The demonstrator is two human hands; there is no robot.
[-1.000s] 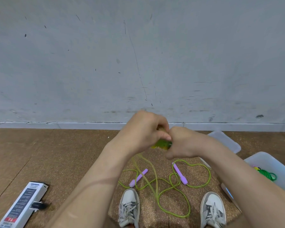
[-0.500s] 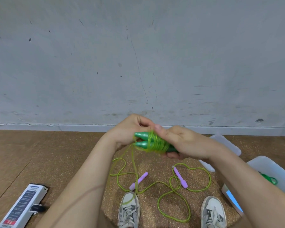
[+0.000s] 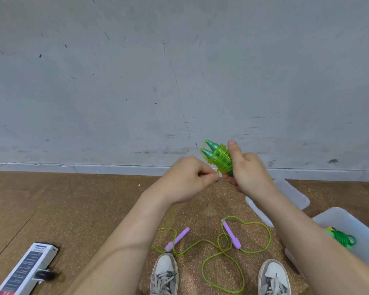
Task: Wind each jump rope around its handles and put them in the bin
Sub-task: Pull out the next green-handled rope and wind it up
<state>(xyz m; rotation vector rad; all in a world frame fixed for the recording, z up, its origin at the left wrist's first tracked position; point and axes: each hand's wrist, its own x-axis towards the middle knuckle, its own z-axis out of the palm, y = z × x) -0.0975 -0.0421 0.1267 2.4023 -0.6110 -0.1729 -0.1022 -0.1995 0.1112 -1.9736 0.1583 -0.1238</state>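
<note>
My right hand (image 3: 247,171) grips a pair of green handles (image 3: 212,153) held together, tips pointing up and left, with lime green rope (image 3: 223,160) coiled round them. My left hand (image 3: 190,177) pinches the loose end of that rope just below the coils. On the cork floor lies a second jump rope (image 3: 224,252) with two purple handles (image 3: 231,234), its green cord spread in loops. The clear bin (image 3: 349,235) at the right holds a wound green rope (image 3: 342,238).
The bin's clear lid (image 3: 290,194) lies on the floor behind my right arm. A white box (image 3: 26,269) sits at the lower left. My two grey shoes (image 3: 164,273) stand at the bottom edge. A grey wall rises close ahead.
The handles have risen and tilted upward in my right hand. More rope is wound on; the slack that hung to the floor is gone, and my left hand now pinches the end.
</note>
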